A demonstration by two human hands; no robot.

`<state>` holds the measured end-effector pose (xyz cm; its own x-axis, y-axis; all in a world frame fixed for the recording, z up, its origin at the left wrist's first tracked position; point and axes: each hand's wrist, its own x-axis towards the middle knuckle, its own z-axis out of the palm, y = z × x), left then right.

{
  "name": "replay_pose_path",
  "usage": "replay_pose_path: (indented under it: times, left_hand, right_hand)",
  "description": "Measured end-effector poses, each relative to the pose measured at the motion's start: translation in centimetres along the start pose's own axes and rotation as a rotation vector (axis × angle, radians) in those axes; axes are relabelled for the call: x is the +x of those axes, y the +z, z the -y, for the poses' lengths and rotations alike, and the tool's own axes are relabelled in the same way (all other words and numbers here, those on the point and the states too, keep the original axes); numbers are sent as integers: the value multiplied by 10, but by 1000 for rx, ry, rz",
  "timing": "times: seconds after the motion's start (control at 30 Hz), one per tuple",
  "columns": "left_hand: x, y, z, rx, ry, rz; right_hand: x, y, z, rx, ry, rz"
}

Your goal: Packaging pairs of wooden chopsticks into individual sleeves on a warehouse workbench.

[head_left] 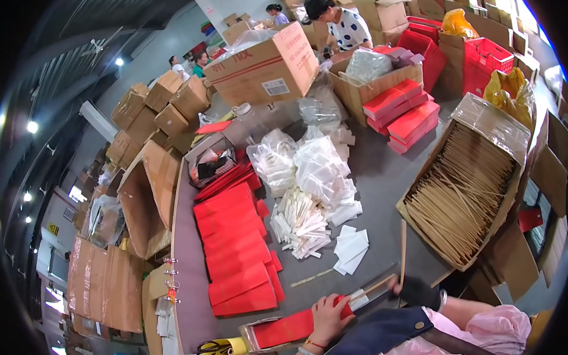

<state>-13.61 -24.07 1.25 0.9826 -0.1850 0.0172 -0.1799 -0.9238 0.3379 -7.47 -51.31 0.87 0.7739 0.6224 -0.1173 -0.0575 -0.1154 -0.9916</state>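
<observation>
**Red envelope held at the near edge of a packing surface**

A long red envelope (289, 328) is held at the near edge of the grey surface (378, 181). It is gripped at its right end by the left hand (326, 316), whose fingers are curled over it. The right hand (419, 291), covered by a dark glove, is closed around a thin wooden stick (403, 250) that stands up from it; a clear sleeve with a white strip (364, 296) lies between the two hands.

An open cardboard box (463, 196) at the right is filled with bundled wooden chopsticks, and its far end is covered by clear plastic. Just beyond it, a smaller cardboard box (375, 80) is seen with a clear bag of white items inside, and stacked red flat boxes (405, 116) are set against its front. Red plastic crates (485, 59) stand farther back, beside yellow bags.

A row of overlapping red envelopes (234, 251) is laid along the left of the surface. Beside it, loose white paper sleeves (300, 225) are heaped, with clear bags of the same (309, 159) behind them and a few flat white sheets (351, 249) nearer. A wire basket (211, 162) with dark and red contents sits at the head of the red row. A large closed carton (266, 67) is tilted at the far end. Yellow-handled scissors (218, 348) lie at the near left corner.
</observation>
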Motion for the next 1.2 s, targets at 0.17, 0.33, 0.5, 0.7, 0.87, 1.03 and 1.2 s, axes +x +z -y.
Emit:
replay_pose_path:
  times: [0.17,0.33,0.5,0.7,0.87,1.03,1.2]
  left_hand:
    - [1,5,2,54,-33,32]
    - [12,-6,2,-14,-51,4]
    - [13,-1,2,-68,-55,-16]
    - [5,-1,1,-86,-64,-11]
    - [5,0,-2,-71,-41,-31]
    - [10,2,-7,-74,-26,-42]
    - [10,3,-7,-63,-24,-53]
  right_hand:
    - [1,-24,-45,67,160,-127]
    - [31,-65,16,-879,-241,-56]
    - [39,-67,-4,-1107,-372,-56]
    - [36,-75,-23,-1112,-342,-36]
    - [43,-65,-36,-1091,-353,-15]
    - [51,-41,-45,-783,-416,-85]
    - [48,-40,-47,-709,-117,-380]
